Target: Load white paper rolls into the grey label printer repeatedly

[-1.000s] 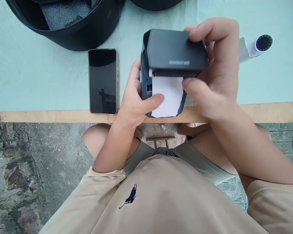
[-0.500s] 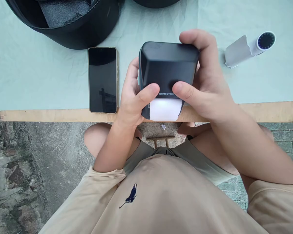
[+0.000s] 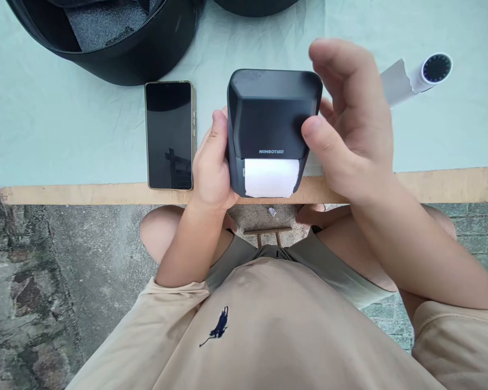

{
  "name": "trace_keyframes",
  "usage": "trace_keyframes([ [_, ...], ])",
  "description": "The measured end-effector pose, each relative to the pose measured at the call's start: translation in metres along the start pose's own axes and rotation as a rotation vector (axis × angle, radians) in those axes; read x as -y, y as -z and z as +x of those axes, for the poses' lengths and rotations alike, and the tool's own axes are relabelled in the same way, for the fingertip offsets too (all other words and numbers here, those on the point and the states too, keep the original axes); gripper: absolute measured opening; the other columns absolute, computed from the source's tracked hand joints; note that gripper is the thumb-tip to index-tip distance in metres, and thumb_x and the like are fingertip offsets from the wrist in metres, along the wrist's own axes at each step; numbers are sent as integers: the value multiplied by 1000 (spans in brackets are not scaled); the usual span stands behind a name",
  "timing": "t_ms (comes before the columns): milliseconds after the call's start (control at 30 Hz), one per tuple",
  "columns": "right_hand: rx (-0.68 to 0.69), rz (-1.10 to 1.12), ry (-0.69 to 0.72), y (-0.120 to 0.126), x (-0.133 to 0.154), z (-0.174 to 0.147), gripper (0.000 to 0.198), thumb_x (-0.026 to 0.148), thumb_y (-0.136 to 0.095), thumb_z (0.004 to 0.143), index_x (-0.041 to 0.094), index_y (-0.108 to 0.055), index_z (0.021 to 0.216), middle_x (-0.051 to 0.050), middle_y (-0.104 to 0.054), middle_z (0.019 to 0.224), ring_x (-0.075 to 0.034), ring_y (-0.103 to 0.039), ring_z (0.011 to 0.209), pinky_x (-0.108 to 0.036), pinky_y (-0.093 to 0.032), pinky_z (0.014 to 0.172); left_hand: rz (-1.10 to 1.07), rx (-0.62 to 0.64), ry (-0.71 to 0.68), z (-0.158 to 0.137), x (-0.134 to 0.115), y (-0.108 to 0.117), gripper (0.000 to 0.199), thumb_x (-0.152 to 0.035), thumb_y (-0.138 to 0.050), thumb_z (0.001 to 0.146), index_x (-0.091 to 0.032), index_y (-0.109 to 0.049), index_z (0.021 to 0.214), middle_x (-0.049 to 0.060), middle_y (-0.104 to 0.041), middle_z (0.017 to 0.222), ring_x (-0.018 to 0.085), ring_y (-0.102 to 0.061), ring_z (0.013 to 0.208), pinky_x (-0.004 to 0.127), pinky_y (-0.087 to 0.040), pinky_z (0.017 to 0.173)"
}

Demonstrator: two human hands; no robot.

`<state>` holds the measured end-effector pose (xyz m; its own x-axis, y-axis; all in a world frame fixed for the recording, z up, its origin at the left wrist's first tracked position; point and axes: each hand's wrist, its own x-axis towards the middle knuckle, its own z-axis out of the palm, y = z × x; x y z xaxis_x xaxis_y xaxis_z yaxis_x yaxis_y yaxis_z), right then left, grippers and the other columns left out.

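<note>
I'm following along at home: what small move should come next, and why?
I'd probably press lightly on the lid, near its lower edge, with the right hand, which is close by. The lid lies down over the black device, white paper protruding beneath it, and the left hand holds the side, but whether the lid has latched can't be seen.

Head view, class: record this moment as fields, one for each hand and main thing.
NIIMBOT device: black, with white paper showing at its near end
Left hand: gripping the device's left side
Right hand: loosely open at the device's right side; contact unclear
Phone: lying left of the left hand, screen dark
White roll: right of the right hand
Black case: open, beyond the phone
</note>
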<state>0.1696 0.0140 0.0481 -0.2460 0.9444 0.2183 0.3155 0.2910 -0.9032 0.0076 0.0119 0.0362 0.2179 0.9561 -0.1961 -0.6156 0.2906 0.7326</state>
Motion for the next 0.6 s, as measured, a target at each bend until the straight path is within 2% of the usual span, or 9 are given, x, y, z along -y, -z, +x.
trace_keyframes([
  [67,-21,-38,56,1,-2,0,46,37,-51,87,28,-42,131,0,-41,141,-20,-35,137,-36,-43,107,22,-17,-2,1,1,0,41,-42,-29,95,-19,-59,110,7,-65,117,23,-25,145,41,-33,117],
  [200,66,-64,100,3,-5,0,56,35,-56,82,25,-39,135,-2,-42,142,-22,-41,132,-37,-47,101,90,-31,-41,0,0,0,39,-37,-29,97,-19,-62,107,4,-66,112,22,-16,147,41,-29,119],
  [300,110,-92,110,6,-6,1,63,35,-60,80,30,-35,137,-1,-38,144,-21,-40,133,-37,-46,104,118,-58,-83,0,1,1,37,-37,-32,96,-18,-63,99,4,-68,102,22,-22,146,43,-30,118],
  [400,152,-111,120,10,-4,1,69,38,-63,78,36,-29,139,3,-33,147,-20,-32,139,-38,-42,111,130,-80,-75,0,3,1,36,-38,-33,95,-18,-63,96,5,-68,100,22,-33,141,42,-32,117],
  [467,154,-126,124,13,-1,2,71,40,-65,78,35,-29,138,3,-32,147,-20,-30,140,-37,-42,111,103,-70,-76,0,4,0,33,-35,-35,95,-17,-63,96,5,-68,97,22,-40,137,40,-32,117],
  [600,5,-248,117,15,11,2,58,47,-63,77,29,-43,128,0,-46,134,-24,-47,126,-37,-52,96,3,-57,-62,0,1,-2,32,-29,-34,95,-15,-62,92,3,-66,95,22,-41,136,41,-32,117],
])
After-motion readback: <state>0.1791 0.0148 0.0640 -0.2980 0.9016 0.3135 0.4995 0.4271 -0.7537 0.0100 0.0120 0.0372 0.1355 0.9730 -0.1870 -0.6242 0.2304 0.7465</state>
